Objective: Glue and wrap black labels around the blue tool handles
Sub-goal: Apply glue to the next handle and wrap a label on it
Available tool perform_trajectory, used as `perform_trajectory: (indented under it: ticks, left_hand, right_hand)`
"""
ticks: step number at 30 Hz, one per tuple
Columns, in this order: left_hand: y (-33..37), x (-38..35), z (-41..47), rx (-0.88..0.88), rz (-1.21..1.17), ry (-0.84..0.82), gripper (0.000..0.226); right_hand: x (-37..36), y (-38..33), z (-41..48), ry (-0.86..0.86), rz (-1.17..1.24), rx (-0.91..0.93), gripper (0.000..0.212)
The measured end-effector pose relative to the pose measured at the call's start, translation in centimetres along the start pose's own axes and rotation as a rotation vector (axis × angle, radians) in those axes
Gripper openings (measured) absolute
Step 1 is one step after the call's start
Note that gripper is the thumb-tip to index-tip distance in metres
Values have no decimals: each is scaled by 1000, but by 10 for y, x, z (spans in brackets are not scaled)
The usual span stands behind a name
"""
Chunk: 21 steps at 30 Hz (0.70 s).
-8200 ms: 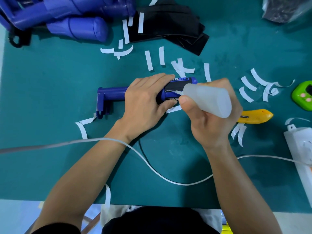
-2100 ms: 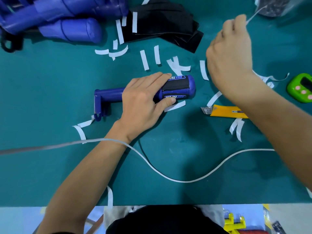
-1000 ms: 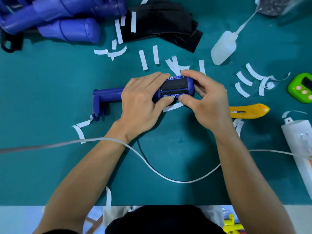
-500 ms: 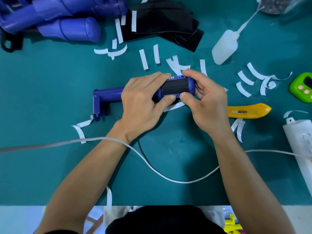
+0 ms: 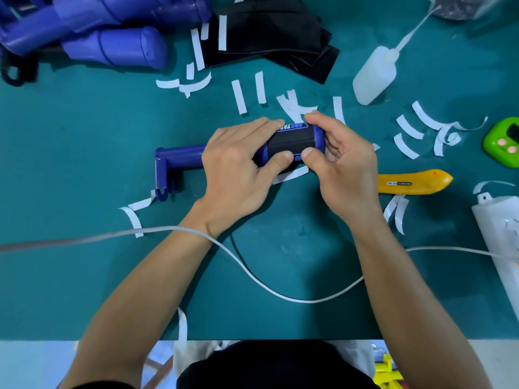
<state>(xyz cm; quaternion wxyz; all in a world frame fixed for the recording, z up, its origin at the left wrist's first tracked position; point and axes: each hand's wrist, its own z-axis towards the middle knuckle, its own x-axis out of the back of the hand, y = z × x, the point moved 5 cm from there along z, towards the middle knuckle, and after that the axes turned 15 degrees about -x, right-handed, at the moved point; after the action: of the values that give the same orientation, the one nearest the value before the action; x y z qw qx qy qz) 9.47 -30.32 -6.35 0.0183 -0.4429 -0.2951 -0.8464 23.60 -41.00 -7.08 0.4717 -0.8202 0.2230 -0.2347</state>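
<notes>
A blue tool handle [image 5: 179, 158] lies sideways on the green mat, its thick end to the right. A black label [image 5: 290, 140] is wrapped round that thick end. My left hand [image 5: 238, 167] grips the handle's middle, thumb on the label's near edge. My right hand [image 5: 341, 164] holds the thick end, with its thumb on the near edge beside the left thumb and its fingers curled over the far side. A pile of black labels [image 5: 275, 37] lies at the back. The white glue bottle [image 5: 375, 75] lies on its side at the back right.
More blue handles [image 5: 112, 46] are heaped at the back left. White backing strips [image 5: 238, 96] litter the mat. A yellow utility knife [image 5: 412, 182] lies right of my hands, a green device [image 5: 504, 141] and white power strip [image 5: 500, 228] at the right edge. A white cable [image 5: 252, 273] crosses near me.
My right hand set the glue bottle down at the back right and came back to the handle's thick end. Both thumbs have since closed in on the label's near edge.
</notes>
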Motion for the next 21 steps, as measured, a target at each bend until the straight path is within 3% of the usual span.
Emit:
perform_trajectory:
  ticks: [21]
  left_hand:
    - [3,1,-1,16,-30,4,41]
  right_hand:
    - [-6,0,-5,119,120,-3,39]
